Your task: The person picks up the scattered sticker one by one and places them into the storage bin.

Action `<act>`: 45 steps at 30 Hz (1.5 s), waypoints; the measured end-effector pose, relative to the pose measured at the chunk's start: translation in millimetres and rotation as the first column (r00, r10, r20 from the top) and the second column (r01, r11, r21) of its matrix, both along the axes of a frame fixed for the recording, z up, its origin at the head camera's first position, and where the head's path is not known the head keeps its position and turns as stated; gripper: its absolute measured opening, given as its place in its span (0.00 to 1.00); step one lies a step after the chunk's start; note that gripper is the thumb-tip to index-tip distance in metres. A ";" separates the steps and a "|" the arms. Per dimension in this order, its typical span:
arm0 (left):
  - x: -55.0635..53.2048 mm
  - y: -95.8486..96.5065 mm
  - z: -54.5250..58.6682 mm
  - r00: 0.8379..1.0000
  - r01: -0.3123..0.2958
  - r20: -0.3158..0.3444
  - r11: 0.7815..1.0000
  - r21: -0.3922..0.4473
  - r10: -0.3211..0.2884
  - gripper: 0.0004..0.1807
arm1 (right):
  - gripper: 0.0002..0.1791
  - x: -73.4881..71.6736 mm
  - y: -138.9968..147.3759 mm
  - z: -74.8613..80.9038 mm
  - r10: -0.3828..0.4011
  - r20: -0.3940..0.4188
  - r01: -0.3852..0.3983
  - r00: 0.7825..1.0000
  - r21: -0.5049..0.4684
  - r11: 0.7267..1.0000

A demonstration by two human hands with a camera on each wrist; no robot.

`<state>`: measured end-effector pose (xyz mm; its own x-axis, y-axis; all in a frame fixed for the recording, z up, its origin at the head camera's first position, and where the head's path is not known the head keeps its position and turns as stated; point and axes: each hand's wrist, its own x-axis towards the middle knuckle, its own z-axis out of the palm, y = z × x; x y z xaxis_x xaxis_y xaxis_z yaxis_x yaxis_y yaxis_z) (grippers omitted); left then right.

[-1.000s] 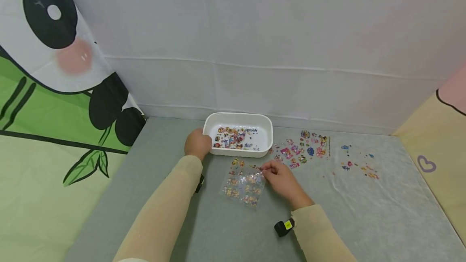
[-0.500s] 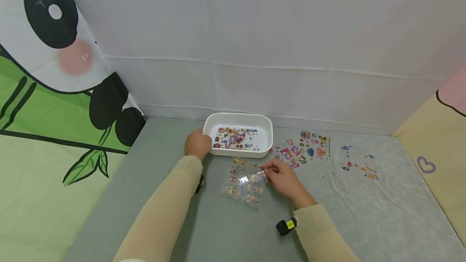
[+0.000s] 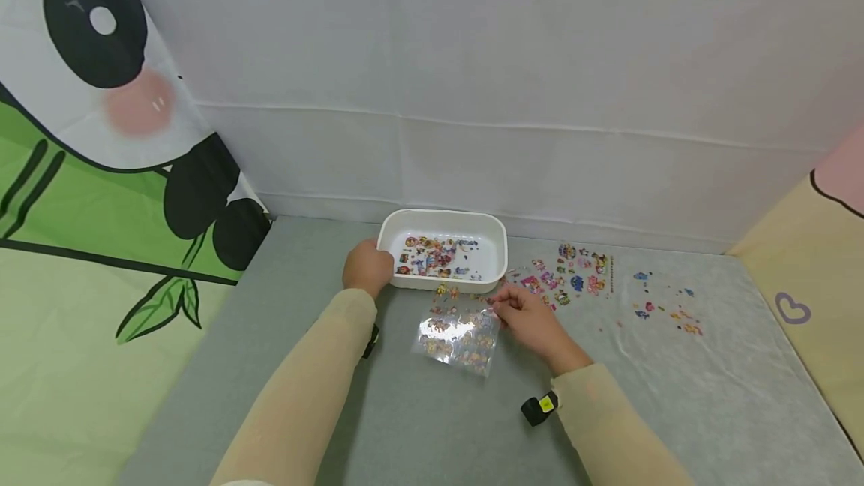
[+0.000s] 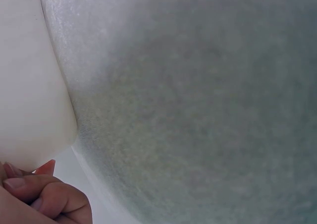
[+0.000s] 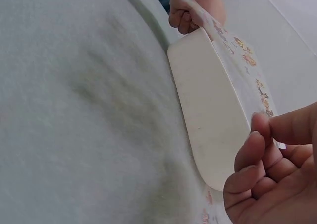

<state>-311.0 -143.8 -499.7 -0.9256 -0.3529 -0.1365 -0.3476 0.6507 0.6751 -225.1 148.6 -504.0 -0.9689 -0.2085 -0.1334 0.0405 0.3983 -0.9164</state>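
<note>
A white rectangular tray (image 3: 442, 285) stands near the back of the grey table, and small colourful sticker pieces (image 3: 435, 257) lie in it. My left hand (image 3: 367, 268) grips its left end, fingers curled at the rim; the left wrist view shows the tray's wall (image 4: 29, 85) above those fingers. Just in front of the tray, my right hand (image 3: 533, 325) pinches the right edge of a clear sticker sheet (image 3: 455, 340) between thumb and fingertips. The sheet is tilted and glare hides part of its print. In the right wrist view, the sheet (image 5: 247, 58) stretches above the tray's side (image 5: 205, 100).
Right of the tray lies another printed sticker sheet (image 3: 577, 283), partly behind my right hand. Farther right, several small stickers (image 3: 664, 302) lie on the grey tabletop (image 3: 736, 396). A white cloth (image 3: 506, 58) hangs behind the table.
My right hand has shifted slightly to the right and back, raising the sheet's near part so that it tilts and catches more glare. My left hand and the tray stay in place.
</note>
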 end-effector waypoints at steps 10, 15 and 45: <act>-3.8 0.2 -3.2 1.000 0.000 0.000 1.000 0.003 0.000 0.24 | 0.06 -14.6 -6.0 4.8 -0.008 -0.100 0.004 0.995 -0.039 0.999; -4.1 -0.3 -3.9 1.000 0.001 -0.011 1.000 0.000 -0.001 0.23 | 0.07 -18.5 -14.5 5.3 -0.016 -0.125 0.008 0.992 -0.069 0.998; -4.3 -2.4 -6.8 1.000 0.009 -0.030 1.000 -0.020 -0.009 0.23 | 0.12 -85.5 -18.3 46.1 -0.012 -0.181 0.028 0.983 0.086 0.996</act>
<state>-315.3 -146.2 -506.4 -0.9324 -0.3468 -0.1021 -0.3216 0.6668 0.6723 -310.6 130.4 -457.9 -0.9826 -0.1838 0.0269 -0.1134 0.4786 -0.8707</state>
